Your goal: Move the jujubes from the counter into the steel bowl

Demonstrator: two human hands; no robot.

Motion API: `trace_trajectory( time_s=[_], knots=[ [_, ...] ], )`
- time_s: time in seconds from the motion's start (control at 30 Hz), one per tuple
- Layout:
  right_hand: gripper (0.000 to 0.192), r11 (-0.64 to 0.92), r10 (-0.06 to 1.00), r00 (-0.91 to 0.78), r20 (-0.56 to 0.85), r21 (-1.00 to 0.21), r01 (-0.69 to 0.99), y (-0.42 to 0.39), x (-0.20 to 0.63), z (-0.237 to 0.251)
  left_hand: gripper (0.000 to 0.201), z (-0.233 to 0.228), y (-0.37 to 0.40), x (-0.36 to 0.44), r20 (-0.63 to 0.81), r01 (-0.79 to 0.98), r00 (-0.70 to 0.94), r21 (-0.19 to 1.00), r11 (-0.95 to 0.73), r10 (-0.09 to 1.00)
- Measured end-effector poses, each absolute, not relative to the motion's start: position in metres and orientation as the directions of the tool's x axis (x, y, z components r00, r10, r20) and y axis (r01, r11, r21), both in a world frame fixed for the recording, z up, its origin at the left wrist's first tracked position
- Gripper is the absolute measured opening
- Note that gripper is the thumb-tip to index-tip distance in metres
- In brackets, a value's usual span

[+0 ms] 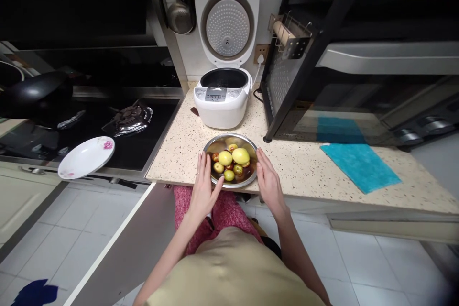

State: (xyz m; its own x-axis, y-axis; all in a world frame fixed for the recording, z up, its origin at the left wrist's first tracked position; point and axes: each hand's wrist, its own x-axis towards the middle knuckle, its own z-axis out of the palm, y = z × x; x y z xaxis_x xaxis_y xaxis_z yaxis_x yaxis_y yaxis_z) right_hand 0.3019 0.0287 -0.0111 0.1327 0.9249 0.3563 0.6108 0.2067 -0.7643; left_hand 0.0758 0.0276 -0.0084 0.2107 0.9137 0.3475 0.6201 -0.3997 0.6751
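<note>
A shallow stainless-steel dish (254, 147) lies at the front edge of the counter. In it are two larger yellow-green fruits (240, 156) and several small green and reddish-brown ones (228, 175) that look like jujubes. My left hand (205, 182) holds the dish at its left rim, fingers long and thumb along the front. On the opposite side my right hand (267, 177) holds the right rim, its fingers stretched along it. Just behind the dish stands a white rice cooker (223, 112), its lid (228, 24) raised and its dark inner pot (225, 78) showing.
A flowered white plate (86, 157) sits by the front of the gas hob (89, 143), left of the counter. A dark wok (36, 93) is farther left. To the right stand an oven (362, 95) and a blue cloth (362, 167). A cabinet door (125, 248) stands open at my left.
</note>
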Motion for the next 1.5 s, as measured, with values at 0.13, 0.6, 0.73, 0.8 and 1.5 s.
trace_trajectory(
  time_s=[0.13,0.6,0.73,0.8,1.5],
  knots=[
    [0.056,0.203,0.922,0.142,0.36,-0.762,0.615,0.029,0.302,-0.013,0.077,-0.01,0.024,0.074,0.348,0.638,0.229,0.651,-0.41,0.909],
    [0.057,0.196,0.907,0.177,0.382,-0.756,0.624,0.03,0.299,-0.016,0.077,-0.012,0.021,0.071,0.353,0.62,0.22,0.669,-0.41,0.909],
    [0.053,0.126,0.877,0.298,0.378,-0.778,0.616,0.033,0.299,-0.019,0.078,-0.009,0.023,0.07,0.356,0.626,0.237,0.656,-0.422,0.904],
    [0.046,0.077,0.868,0.362,0.341,-0.811,0.58,0.036,0.3,-0.02,0.077,-0.006,0.027,0.07,0.366,0.626,0.255,0.643,-0.441,0.895],
    [0.045,0.196,0.887,0.396,0.236,-0.971,0.14,0.066,0.288,0.034,0.067,-0.007,0.102,0.112,0.508,0.253,0.088,0.821,-0.512,0.857]
  ],
)
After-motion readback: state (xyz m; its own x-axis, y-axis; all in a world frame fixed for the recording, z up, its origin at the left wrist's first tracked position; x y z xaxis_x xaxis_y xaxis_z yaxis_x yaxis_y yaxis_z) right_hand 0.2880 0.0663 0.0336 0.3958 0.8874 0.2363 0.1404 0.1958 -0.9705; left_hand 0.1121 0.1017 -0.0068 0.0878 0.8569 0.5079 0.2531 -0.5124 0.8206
